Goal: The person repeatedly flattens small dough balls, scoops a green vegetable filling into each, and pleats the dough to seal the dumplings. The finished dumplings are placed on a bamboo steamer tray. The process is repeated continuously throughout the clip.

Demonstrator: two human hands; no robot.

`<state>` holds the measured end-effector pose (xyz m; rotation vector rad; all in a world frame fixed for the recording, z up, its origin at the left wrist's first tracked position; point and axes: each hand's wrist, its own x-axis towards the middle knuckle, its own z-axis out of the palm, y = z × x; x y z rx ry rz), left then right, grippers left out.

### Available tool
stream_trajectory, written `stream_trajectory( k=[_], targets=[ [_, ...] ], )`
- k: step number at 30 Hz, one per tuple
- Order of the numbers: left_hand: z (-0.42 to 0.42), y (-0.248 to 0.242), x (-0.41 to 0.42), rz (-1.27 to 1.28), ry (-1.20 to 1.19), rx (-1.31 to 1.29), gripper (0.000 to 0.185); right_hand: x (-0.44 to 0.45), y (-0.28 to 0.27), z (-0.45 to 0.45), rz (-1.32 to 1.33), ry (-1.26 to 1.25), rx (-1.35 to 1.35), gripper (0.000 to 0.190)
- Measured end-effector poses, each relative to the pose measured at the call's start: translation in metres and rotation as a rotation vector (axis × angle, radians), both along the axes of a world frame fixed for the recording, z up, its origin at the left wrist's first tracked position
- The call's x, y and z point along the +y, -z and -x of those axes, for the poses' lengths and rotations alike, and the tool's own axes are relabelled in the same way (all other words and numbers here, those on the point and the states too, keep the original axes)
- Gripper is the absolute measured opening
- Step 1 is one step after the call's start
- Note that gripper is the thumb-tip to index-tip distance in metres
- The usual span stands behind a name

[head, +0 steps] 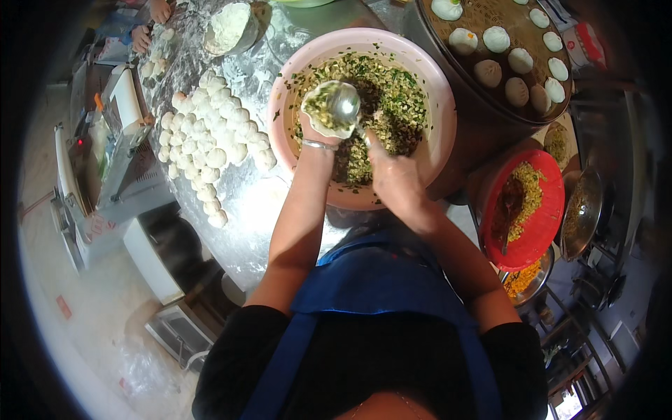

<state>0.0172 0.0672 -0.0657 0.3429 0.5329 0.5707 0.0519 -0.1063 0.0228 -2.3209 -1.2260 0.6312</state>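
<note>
A large pink basin holds chopped green and pale filling. Over its left half, my left hand supports a round dough wrapper with green filling on it. My right hand grips the handle of a metal spoon, whose shiny bowl rests against or just over the filling in the wrapper; exact contact cannot be told. Left of the basin, many small floured dough pieces lie grouped on the floury metal table.
A round steamer tray with buns and dough stands at upper right. A red basin of filling and a metal bowl of orange shreds are at right. A flour bowl and another person's hands are at upper left.
</note>
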Motion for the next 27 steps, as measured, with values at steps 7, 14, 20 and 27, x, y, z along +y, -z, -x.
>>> stream_trajectory(
  k=[7, 14, 20, 27],
  targets=[
    [-0.009, -0.040, -0.014, 0.008, 0.173, 0.249, 0.021, -0.007, 0.015, -0.003, 0.209, -0.051, -0.058, 0.044],
    [-0.004, -0.050, 0.017, 0.005, -0.089, 0.319, 0.026, -0.015, 0.032, -0.046, 0.368, -0.073, 0.044, 0.034],
    [-0.006, -0.043, -0.046, 0.420, -0.041, -0.142, 0.034, 0.046, 0.012, -0.036, -0.588, 0.558, 0.446, 0.043],
    [0.004, -0.037, -0.051, 0.457, -0.017, -0.194, 0.036, 0.036, -0.060, -0.055, -0.591, 0.422, 0.287, 0.021]
  ],
)
